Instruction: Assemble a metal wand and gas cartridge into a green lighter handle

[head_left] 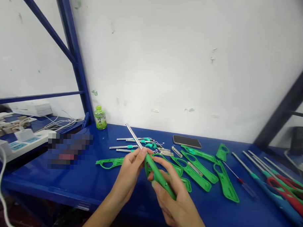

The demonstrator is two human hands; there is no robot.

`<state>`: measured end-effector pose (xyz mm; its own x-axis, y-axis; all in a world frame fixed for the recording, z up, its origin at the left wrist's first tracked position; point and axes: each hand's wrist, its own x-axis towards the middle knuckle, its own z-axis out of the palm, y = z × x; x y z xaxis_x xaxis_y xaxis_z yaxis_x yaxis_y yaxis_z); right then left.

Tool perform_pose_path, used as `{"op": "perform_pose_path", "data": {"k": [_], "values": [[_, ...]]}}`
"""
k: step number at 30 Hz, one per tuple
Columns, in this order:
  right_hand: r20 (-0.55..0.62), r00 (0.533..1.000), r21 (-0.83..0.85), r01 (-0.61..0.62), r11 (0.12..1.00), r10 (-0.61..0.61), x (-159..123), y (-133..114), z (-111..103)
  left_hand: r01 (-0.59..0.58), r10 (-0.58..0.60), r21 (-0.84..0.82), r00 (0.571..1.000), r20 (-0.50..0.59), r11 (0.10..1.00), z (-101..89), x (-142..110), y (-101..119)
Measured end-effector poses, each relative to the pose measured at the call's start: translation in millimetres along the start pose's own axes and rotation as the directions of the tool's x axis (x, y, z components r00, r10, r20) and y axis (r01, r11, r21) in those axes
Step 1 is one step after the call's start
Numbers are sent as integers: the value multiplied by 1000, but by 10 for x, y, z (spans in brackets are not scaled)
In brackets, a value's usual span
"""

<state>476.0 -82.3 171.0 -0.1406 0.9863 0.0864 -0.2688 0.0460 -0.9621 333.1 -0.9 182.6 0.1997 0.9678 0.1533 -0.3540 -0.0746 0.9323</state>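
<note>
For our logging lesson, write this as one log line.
left hand: holding metal tube base; right hand: holding green handle; green shells: on table

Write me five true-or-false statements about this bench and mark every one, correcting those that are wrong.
1. The right hand is wrapped around the green-handled tool. True.
2. The left hand rests flat on the table. False: it pinches the tool where the metal rod meets the handle.
3. The bottle stands upright near the wall. True.
4. The phone lies to the left of the bottle. False: it lies to the bottle's right, near the wall.
5. The screwdriver lies between a green casing piece and the blue-handled tool. True.
</note>
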Motion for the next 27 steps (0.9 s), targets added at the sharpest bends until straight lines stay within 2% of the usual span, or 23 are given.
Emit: {"op": "perform_pose_path", "data": {"k": [7,14,22,27], "values": [[-57,998,52,-7,999,10,-19,3,32,17,-16,-59,1000,18,998,23,-36,-25],[-51,998,42,-33,999,36,-38,-47,14,44,-39,-80,997,68,996,28,-7,-6],[-114,993,80,-10,997,20,-3,-31,94,47,-43,-38,994,98,998,-90,-29,17],[-94,995,111,-21,994,32,2,-22,101,35,-32,-28,994,107,999,-105,-39,10]]}}
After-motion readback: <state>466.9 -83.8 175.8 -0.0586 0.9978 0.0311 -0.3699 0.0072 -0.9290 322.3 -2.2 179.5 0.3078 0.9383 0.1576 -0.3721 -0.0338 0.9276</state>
